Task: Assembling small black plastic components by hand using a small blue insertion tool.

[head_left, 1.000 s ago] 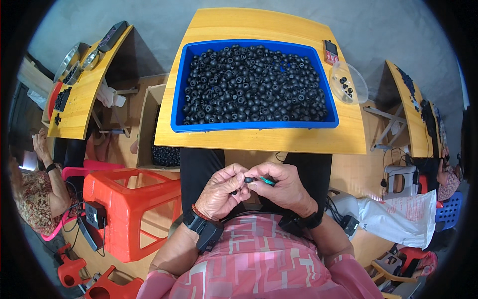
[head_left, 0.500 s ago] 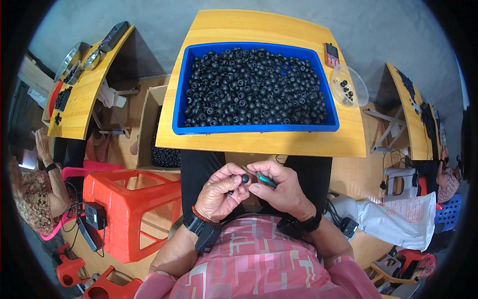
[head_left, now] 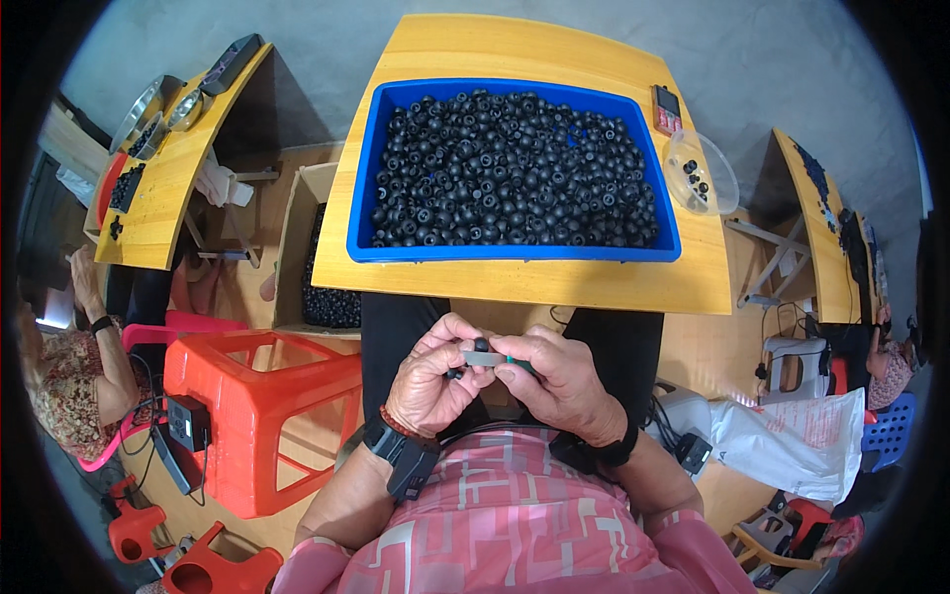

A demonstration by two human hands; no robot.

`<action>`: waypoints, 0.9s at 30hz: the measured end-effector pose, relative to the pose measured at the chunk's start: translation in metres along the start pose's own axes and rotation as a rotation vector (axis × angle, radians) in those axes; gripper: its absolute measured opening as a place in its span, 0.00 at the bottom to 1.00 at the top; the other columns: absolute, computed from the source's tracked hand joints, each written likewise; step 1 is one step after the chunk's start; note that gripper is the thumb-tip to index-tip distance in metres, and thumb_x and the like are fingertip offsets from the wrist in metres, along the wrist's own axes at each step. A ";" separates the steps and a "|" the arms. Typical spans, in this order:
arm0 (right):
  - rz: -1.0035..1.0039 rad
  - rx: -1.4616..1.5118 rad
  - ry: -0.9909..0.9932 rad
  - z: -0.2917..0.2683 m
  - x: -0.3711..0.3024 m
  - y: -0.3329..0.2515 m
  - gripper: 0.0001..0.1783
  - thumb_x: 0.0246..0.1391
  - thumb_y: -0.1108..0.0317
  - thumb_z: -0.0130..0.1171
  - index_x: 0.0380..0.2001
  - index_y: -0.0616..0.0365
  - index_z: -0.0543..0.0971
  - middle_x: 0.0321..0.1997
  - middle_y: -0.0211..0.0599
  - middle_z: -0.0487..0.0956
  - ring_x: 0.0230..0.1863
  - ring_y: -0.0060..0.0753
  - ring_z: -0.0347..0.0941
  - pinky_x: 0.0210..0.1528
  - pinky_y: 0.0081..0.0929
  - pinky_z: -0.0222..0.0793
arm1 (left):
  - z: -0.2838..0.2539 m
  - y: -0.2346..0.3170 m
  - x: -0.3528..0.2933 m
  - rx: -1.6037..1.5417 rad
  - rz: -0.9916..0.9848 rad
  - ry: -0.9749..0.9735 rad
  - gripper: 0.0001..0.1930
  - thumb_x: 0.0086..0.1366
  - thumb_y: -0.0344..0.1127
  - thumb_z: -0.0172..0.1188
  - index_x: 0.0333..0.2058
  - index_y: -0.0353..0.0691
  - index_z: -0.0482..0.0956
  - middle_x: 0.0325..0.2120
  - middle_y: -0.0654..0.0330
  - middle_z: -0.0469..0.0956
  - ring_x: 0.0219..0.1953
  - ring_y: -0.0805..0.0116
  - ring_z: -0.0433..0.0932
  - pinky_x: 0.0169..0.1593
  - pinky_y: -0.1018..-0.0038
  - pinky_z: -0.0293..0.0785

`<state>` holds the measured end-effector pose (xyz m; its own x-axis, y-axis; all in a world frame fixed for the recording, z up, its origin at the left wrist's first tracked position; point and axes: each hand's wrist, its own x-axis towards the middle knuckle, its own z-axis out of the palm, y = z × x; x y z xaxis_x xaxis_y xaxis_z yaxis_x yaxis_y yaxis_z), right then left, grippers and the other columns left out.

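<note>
Head view: from my hands, a red stool [head_left: 228, 396] stands at 9 o'clock and a cardboard box [head_left: 293, 247] at 10, with black pieces in it. My left hand [head_left: 426, 389] is narrowed to a pinch, holding one black ball [head_left: 482, 344] over my lap, at 6 o'clock of the tray. The ball is small, dark and smooth; its lower part is hidden. A second dark piece [head_left: 455, 373] sits among the same fingers, too small to make out. A knife [head_left: 480, 358] lies across just below the ball, its flat grey blade pointing to 9 o'clock; I cannot tell if the edge touches. At 12 o'clock, the blue tray [head_left: 515, 254] on the table [head_left: 515, 282] is heaped with similar black balls, many showing round holes. My right hand [head_left: 569, 381] is closed round the knife's green handle. A phone [head_left: 667, 107] lies at 1 o'clock; a clear bowl [head_left: 729, 178] with a few black pieces sits between 1 and 2.
</note>
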<state>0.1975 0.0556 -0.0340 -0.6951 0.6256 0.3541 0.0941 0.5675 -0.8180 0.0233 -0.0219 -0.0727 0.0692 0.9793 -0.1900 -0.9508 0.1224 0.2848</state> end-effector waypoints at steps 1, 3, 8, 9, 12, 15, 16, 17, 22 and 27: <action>-0.009 -0.005 -0.002 0.000 0.000 0.001 0.16 0.55 0.70 0.62 0.47 0.61 0.76 0.29 0.42 0.75 0.26 0.42 0.73 0.28 0.33 0.69 | 0.000 0.000 0.000 0.000 0.000 0.000 0.09 0.64 0.26 0.57 0.43 0.36 0.74 0.40 0.50 0.78 0.36 0.68 0.77 0.39 0.74 0.75; -0.017 -0.011 -0.003 -0.001 0.000 0.001 0.17 0.54 0.70 0.62 0.47 0.60 0.76 0.29 0.41 0.75 0.26 0.42 0.73 0.28 0.33 0.69 | -0.002 -0.001 0.000 0.007 0.001 -0.014 0.08 0.64 0.26 0.57 0.43 0.36 0.74 0.40 0.51 0.78 0.34 0.70 0.76 0.39 0.75 0.74; 0.018 -0.027 -0.015 -0.001 -0.001 0.000 0.17 0.54 0.70 0.63 0.48 0.59 0.77 0.27 0.40 0.73 0.26 0.41 0.73 0.28 0.33 0.70 | -0.006 0.000 0.000 0.009 -0.037 -0.005 0.08 0.64 0.26 0.57 0.42 0.35 0.74 0.38 0.53 0.78 0.32 0.72 0.74 0.39 0.75 0.74; 0.018 -0.028 -0.014 -0.002 -0.001 0.000 0.17 0.54 0.70 0.63 0.48 0.59 0.77 0.27 0.40 0.73 0.26 0.41 0.73 0.28 0.33 0.70 | -0.006 0.000 0.001 0.007 -0.051 -0.008 0.08 0.64 0.26 0.58 0.42 0.35 0.74 0.37 0.54 0.78 0.32 0.72 0.74 0.39 0.75 0.74; 0.023 -0.031 -0.019 -0.003 0.000 -0.001 0.17 0.54 0.70 0.63 0.48 0.58 0.77 0.27 0.40 0.73 0.25 0.41 0.73 0.27 0.33 0.70 | -0.004 0.000 0.000 0.006 -0.062 0.022 0.08 0.64 0.25 0.58 0.41 0.35 0.74 0.36 0.55 0.78 0.31 0.73 0.73 0.39 0.75 0.75; 0.017 -0.051 -0.016 -0.003 0.000 -0.002 0.17 0.54 0.70 0.63 0.48 0.58 0.77 0.28 0.39 0.74 0.25 0.41 0.73 0.27 0.33 0.70 | -0.006 0.000 -0.001 -0.011 -0.060 0.002 0.07 0.64 0.26 0.58 0.41 0.35 0.74 0.35 0.56 0.78 0.31 0.73 0.74 0.39 0.75 0.75; 0.020 -0.060 -0.018 -0.003 0.000 -0.002 0.17 0.54 0.70 0.63 0.47 0.58 0.77 0.28 0.39 0.74 0.25 0.41 0.73 0.27 0.32 0.70 | -0.007 0.000 0.000 -0.011 -0.060 0.002 0.07 0.64 0.26 0.58 0.41 0.35 0.74 0.35 0.56 0.78 0.31 0.73 0.74 0.39 0.75 0.75; 0.023 -0.070 -0.019 -0.003 0.000 -0.002 0.17 0.54 0.70 0.63 0.47 0.58 0.78 0.28 0.38 0.74 0.25 0.40 0.74 0.27 0.32 0.71 | -0.008 0.000 0.000 -0.017 -0.062 -0.008 0.07 0.64 0.25 0.58 0.41 0.35 0.74 0.35 0.56 0.78 0.31 0.73 0.74 0.39 0.75 0.75; 0.010 -0.081 -0.010 -0.004 0.000 -0.003 0.16 0.53 0.69 0.63 0.46 0.58 0.78 0.29 0.38 0.75 0.26 0.40 0.75 0.27 0.32 0.72 | -0.007 0.000 0.000 -0.032 -0.063 -0.011 0.07 0.64 0.25 0.58 0.40 0.36 0.74 0.36 0.55 0.78 0.31 0.73 0.74 0.38 0.75 0.75; 0.003 -0.094 -0.003 -0.004 0.000 -0.001 0.16 0.54 0.70 0.63 0.46 0.59 0.78 0.28 0.38 0.75 0.25 0.40 0.75 0.27 0.32 0.72 | 0.000 0.001 0.000 -0.009 -0.039 0.072 0.04 0.65 0.21 0.54 0.37 0.37 0.74 0.30 0.60 0.77 0.31 0.74 0.76 0.36 0.76 0.74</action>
<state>0.2000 0.0570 -0.0314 -0.6971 0.6259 0.3497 0.1632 0.6134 -0.7727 0.0222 -0.0218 -0.0725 0.0842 0.9597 -0.2680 -0.9504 0.1582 0.2677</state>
